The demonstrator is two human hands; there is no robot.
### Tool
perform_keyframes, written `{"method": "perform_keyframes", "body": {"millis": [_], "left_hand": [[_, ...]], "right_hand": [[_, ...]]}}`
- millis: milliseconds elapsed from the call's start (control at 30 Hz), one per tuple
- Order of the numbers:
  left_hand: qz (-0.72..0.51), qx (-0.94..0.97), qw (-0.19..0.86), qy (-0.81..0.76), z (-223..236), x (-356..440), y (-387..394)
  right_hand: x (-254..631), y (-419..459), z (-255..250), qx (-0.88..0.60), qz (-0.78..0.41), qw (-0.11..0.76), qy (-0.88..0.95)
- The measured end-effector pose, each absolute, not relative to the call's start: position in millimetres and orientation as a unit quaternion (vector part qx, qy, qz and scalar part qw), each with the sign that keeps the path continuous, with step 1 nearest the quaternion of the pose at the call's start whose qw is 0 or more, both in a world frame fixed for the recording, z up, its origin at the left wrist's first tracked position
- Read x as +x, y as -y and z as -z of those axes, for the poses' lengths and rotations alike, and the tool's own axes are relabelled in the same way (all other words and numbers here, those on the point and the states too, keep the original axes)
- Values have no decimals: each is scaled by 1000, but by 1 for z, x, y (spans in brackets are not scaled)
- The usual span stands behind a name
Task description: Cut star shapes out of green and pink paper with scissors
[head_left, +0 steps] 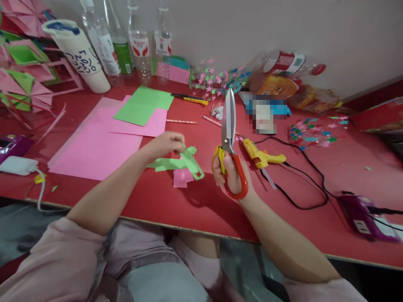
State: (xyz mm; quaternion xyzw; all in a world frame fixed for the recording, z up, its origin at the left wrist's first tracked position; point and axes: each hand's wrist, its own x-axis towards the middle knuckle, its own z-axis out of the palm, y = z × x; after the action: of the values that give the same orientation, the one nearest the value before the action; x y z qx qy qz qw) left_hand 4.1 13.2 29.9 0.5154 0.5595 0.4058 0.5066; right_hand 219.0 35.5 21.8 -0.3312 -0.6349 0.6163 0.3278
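Note:
My left hand [168, 143] pinches a light green paper strip [192, 164] that has a star-shaped hole near its lower end. Large scissors [229, 126] with one yellow and one red-orange handle are in my right hand [231, 174], blades pointing up and nearly closed. On the table below the strip lie more green paper strips [166, 164] and small pink paper pieces [181, 178]. A little green cut-out shape [191, 149] rests just beyond the strip. Left of my left hand are pink paper sheets [94, 142] with a green sheet [145, 105] on top.
A yellow glue gun [262, 155] with a black cord [315, 172] lies to the right, near a purple power strip [362, 214]. A yellow-handled knife [195, 100], bags of paper stars [214, 79], and bottles [140, 50] line the back. A white tumbler [78, 58] stands left.

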Motion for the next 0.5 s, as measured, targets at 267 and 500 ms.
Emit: {"method": "perform_keyframes", "body": {"millis": [267,500], "left_hand": [[-204,675,395,-590,-31,12,-6],[-294,699,345,-552,-29,18,-4]], "right_hand": [[215,-34,-24,-385,-594,284,648],[212,-31,-31,-425,-571,254,655]]}}
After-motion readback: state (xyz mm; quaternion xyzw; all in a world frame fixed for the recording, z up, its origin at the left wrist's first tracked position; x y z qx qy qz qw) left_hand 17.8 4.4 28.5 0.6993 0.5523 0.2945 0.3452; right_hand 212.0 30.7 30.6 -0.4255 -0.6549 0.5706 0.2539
